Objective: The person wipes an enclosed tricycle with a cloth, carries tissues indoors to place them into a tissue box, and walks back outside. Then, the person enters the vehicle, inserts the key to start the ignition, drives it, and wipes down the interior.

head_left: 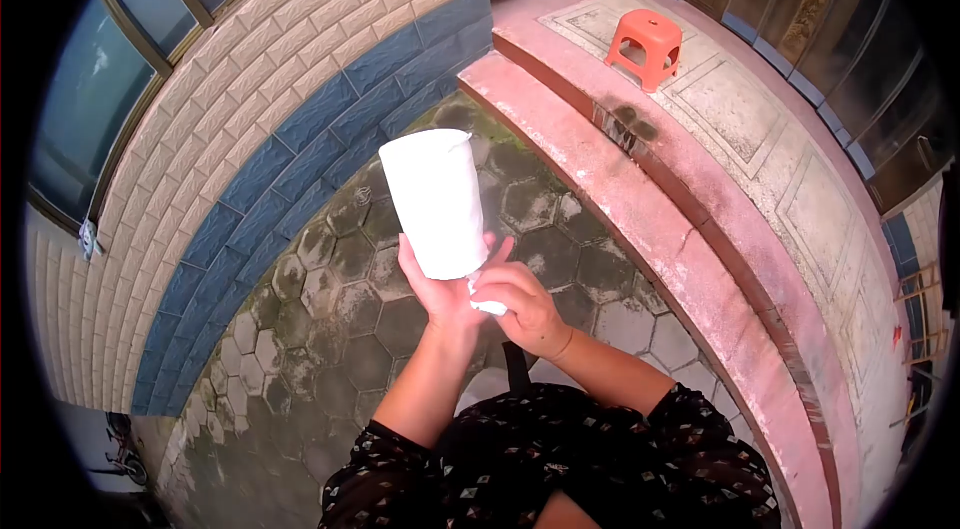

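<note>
One plain white cylinder (437, 204) in left hand (447, 299); white wad (490, 308), right hand (526, 305).

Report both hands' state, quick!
Left hand: closed around the base of the white cylinder.
Right hand: closed, pinching a small white piece; material unclear.

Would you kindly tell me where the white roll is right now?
In the head view, the white roll is just left of centre, its lower end in the left hand, the right hand close beside it.
</note>
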Available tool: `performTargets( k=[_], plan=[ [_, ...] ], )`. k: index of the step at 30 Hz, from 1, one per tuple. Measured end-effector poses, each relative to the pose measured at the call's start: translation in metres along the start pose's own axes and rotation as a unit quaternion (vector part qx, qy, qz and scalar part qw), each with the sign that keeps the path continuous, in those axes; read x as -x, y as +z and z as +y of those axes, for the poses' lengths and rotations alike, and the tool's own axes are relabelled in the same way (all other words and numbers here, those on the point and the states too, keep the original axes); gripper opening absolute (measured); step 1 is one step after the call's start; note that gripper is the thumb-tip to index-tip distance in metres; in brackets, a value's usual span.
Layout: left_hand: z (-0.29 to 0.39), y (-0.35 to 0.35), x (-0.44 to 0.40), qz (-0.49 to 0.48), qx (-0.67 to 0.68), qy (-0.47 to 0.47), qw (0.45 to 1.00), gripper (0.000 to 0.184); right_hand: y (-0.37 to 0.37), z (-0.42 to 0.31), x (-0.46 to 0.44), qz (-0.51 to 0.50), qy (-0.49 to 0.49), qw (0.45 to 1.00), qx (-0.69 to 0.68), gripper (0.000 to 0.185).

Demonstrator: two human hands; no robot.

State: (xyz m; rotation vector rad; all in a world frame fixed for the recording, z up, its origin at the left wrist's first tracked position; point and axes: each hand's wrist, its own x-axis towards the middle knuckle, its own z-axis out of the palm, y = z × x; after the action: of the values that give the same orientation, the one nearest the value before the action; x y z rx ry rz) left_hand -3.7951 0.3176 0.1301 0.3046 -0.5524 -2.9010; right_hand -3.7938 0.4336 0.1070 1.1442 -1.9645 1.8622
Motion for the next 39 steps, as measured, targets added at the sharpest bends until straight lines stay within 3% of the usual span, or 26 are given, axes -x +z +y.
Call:
performTargets(
  k=[1, 4, 6, 8, 12, 14, 16, 18, 20, 22, 24, 26, 28, 30, 33, 36, 38, 39],
  plan=[
    [-0.002, 0.002, -0.022, -0.017, 0.01, 0.006, 1.0, 0.064, -0.013, 0.02, -0.02, -0.032, -0.053, 0.998, 0.014, 0.023],
    [-0.007, 0.018, -0.077, 0.0, 0.015, 0.046, 0.999, 0.062, -0.046, 0.08, -0.071, -0.019, 0.021, 0.996, 0.082, 0.021],
    [-0.009, 0.034, -0.114, 0.027, 0.082, -0.013, 0.996, 0.06, -0.067, 0.128, -0.097, 0.106, 0.147, 0.977, 0.108, 0.019],
    [-0.01, 0.033, -0.162, 0.023, 0.077, -0.018, 0.997, 0.059, -0.086, 0.152, -0.125, 0.118, 0.132, 0.978, 0.115, 0.02],
    [-0.011, 0.03, -0.266, -0.018, 0.061, -0.023, 0.998, 0.054, -0.078, 0.177, -0.195, -0.015, -0.001, 0.998, 0.061, 0.025],
    [-0.002, 0.038, -0.347, -0.021, 0.059, -0.023, 0.998, 0.049, -0.086, 0.252, -0.254, -0.096, -0.065, 0.991, 0.072, 0.024],
    [0.003, 0.06, -0.397, 0.06, 0.1, -0.014, 0.993, 0.055, -0.105, 0.319, -0.3, -0.064, 0.053, 0.988, 0.134, 0.024],
    [0.012, 0.077, -0.446, 0.038, 0.081, -0.035, 0.995, 0.054, -0.131, 0.347, -0.348, 0.013, 0.104, 0.984, 0.143, 0.026],
    [0.018, 0.088, -0.495, 0.026, 0.068, -0.025, 0.997, 0.055, -0.137, 0.338, -0.395, 0.023, 0.07, 0.991, 0.11, 0.025],
    [0.016, 0.101, -0.539, -0.031, 0.062, -0.027, 0.997, 0.048, -0.134, 0.342, -0.425, -0.039, 0.028, 0.991, 0.124, 0.024],
    [0.012, 0.111, -0.582, -0.091, 0.028, -0.046, 0.994, 0.048, -0.137, 0.372, -0.447, -0.081, -0.029, 0.991, 0.107, 0.021],
    [0.005, 0.119, -0.627, -0.068, 0.002, -0.035, 0.997, 0.048, -0.157, 0.425, -0.477, -0.065, -0.06, 0.985, 0.148, 0.019],
    [0.001, 0.13, -0.68, -0.001, 0.066, -0.033, 0.997, 0.057, -0.179, 0.467, -0.511, -0.042, -0.047, 0.983, 0.172, 0.021],
    [0.001, 0.142, -0.724, -0.001, 0.086, -0.027, 0.996, 0.056, -0.205, 0.502, -0.547, 0.026, 0.044, 0.981, 0.188, 0.023],
    [-0.007, 0.174, -0.798, 0.011, 0.043, 0.023, 0.999, 0.057, -0.225, 0.511, -0.611, -0.033, -0.004, 0.994, 0.104, 0.024],
    [-0.015, 0.223, -0.855, 0.027, 0.018, 0.004, 0.999, 0.057, -0.251, 0.529, -0.668, -0.068, -0.047, 0.994, 0.07, 0.023],
    [-0.013, 0.254, -0.883, -0.001, -0.023, 0.028, 0.999, 0.057, -0.284, 0.578, -0.702, -0.105, 0.0, 0.988, 0.11, 0.022],
    [-0.009, 0.267, -0.893, 0.024, 0.021, 0.006, 0.999, 0.058, -0.3, 0.607, -0.709, -0.095, 0.055, 0.986, 0.127, 0.022]
  ],
)
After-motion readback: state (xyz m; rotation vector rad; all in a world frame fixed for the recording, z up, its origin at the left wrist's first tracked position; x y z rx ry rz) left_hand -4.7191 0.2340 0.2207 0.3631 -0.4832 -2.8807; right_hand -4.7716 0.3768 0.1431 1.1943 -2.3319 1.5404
